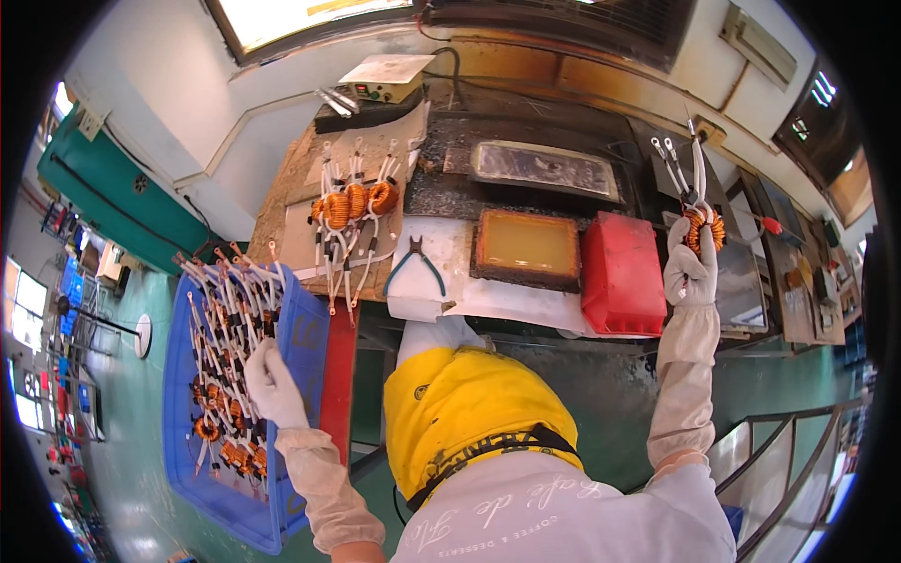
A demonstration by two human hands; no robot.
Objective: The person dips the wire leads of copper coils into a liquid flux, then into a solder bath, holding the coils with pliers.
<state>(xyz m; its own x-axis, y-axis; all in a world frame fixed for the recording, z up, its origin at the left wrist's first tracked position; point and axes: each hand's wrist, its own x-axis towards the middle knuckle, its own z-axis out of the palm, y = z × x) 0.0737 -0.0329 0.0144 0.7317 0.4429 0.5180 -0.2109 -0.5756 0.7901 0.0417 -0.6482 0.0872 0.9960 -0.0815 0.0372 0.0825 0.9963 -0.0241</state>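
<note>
My right hand [692, 267] pinches orange copper-wound ring coil [720, 228], white leads [699, 171] pointing away from me; left hand [274, 383] nearer blue plastic bin [306, 330], grip I cannot tell.

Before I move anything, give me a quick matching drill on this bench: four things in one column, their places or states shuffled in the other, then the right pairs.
Column one:
1. pliers
2. right hand
3. red box
4. left hand

Column two:
A. just right of the yellow tray
B. at the blue bin
C. holding a coil
D. on the white sheet

Pairs: 1-D, 2-C, 3-A, 4-B.
</note>
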